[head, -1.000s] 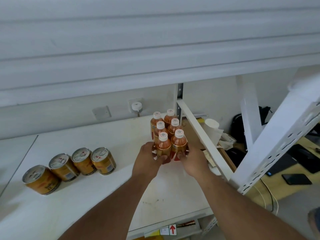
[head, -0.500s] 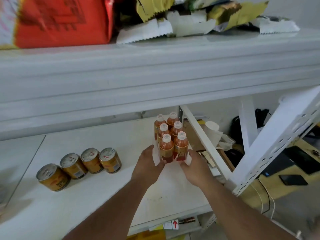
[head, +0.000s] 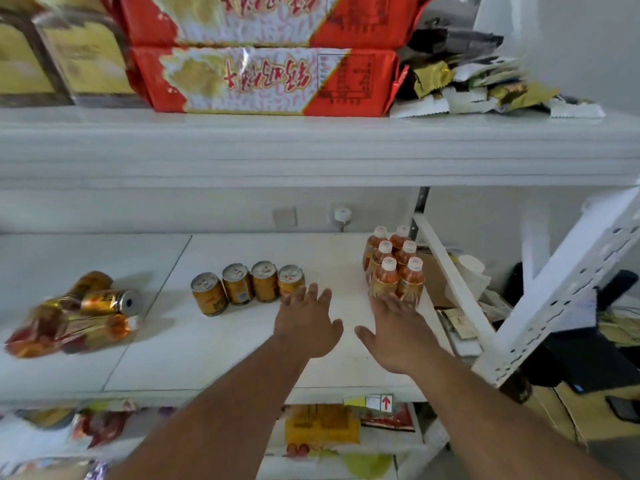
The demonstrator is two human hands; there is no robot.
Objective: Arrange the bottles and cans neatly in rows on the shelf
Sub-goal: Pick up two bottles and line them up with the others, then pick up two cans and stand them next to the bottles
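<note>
- Red packs [head: 263, 81] on the top shelf: large red characters, upside down, not legible.
- Tag [head: 387, 402] on the near shelf edge: a red up arrow.

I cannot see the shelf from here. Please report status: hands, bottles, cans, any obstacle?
Left hand and right hand open, empty. Six bottles upright in two rows, right end. Four cans upright in a row. Loose pile lying at left, unsorted.

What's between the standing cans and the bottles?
Mostly bare white shelf; only the left hand's fingertips reach in beside the cans, left of the bottles, head view.
</note>
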